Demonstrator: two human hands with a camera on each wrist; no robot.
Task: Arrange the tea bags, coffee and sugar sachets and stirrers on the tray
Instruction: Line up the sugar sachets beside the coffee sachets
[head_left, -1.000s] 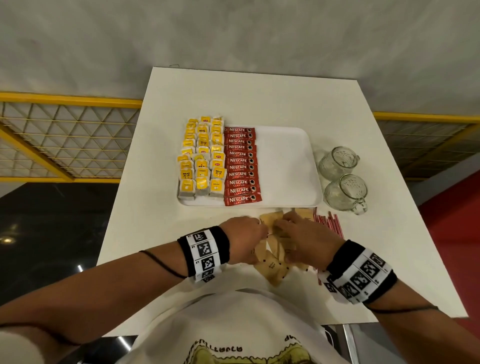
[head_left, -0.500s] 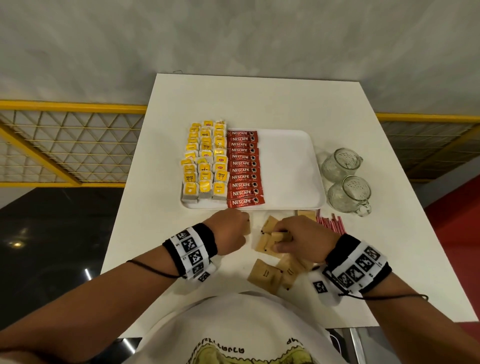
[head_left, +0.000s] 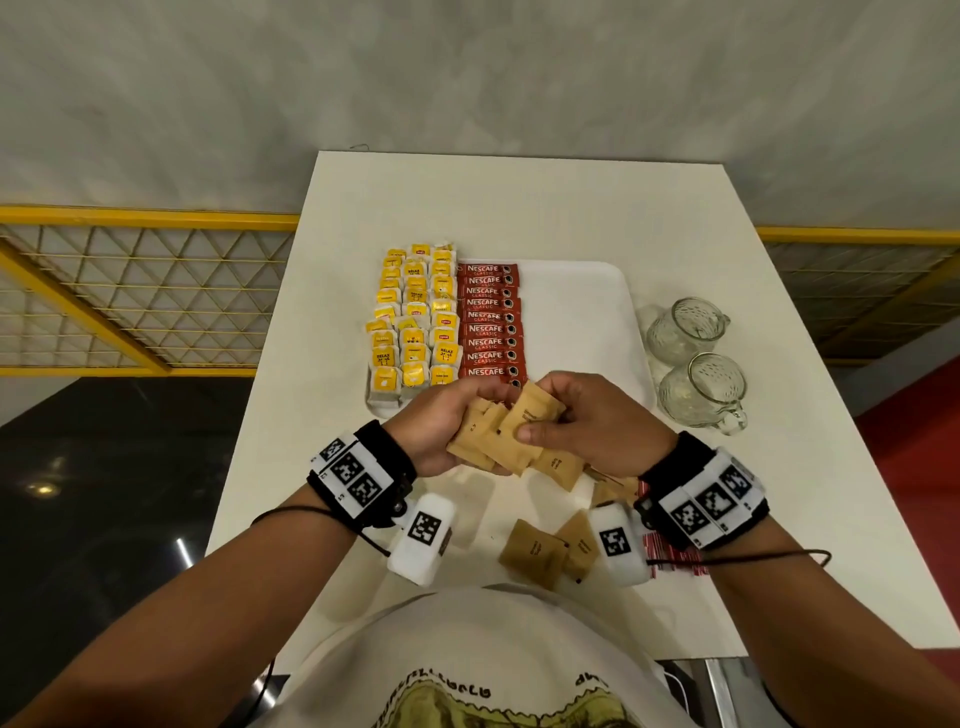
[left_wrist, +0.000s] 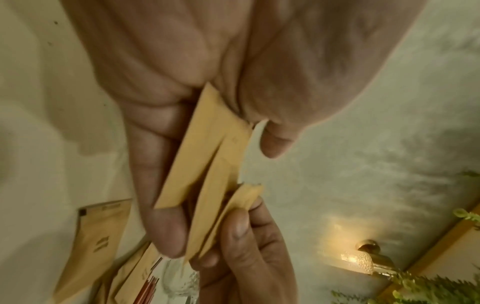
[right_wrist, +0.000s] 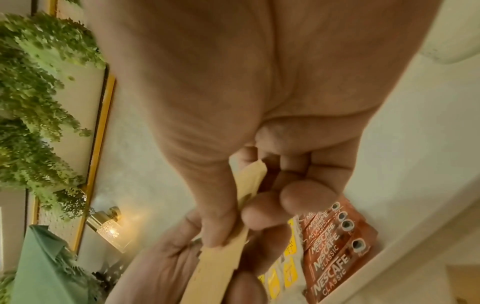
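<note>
Head view: both hands raised over the near edge of the white rectangular plastic tray (head_left: 576, 317). Left hand (head_left: 441, 426) has its grip curled round a loose fan of brown paper sugar sachets (head_left: 498, 436); right hand (head_left: 592, 426) pinches one sachet at the top of the fan, thumb on its face. On the tray, yellow-tagged tea bags (head_left: 413, 322) lie in three columns at the left, red Nescafé coffee sachets (head_left: 488, 322) in one column beside them; the right half is bare. More brown sachets lie on the white counter (head_left: 779, 467) near the body, and the red stirrers (head_left: 670, 558) sit by the right wrist, mostly hidden. Two clear glass mugs (head_left: 691, 364) stand just right of the tray.

Left wrist view: fingers (left_wrist: 166, 236) and thumb clamp several sachets edge-on; they splay apart at the free end.

Right wrist view: thumb and fingertips (right_wrist: 306, 197) pinch a single sachet edge, with the coffee column just below.

Risks, judged: the fan is uneven, so pulling one sachet could drag out its neighbours and drop them onto the coffee column, skewing that row. Hands lowering could nudge the nearest coffee sachet. A sweep to the right for the stirrers could knock a mug.
</note>
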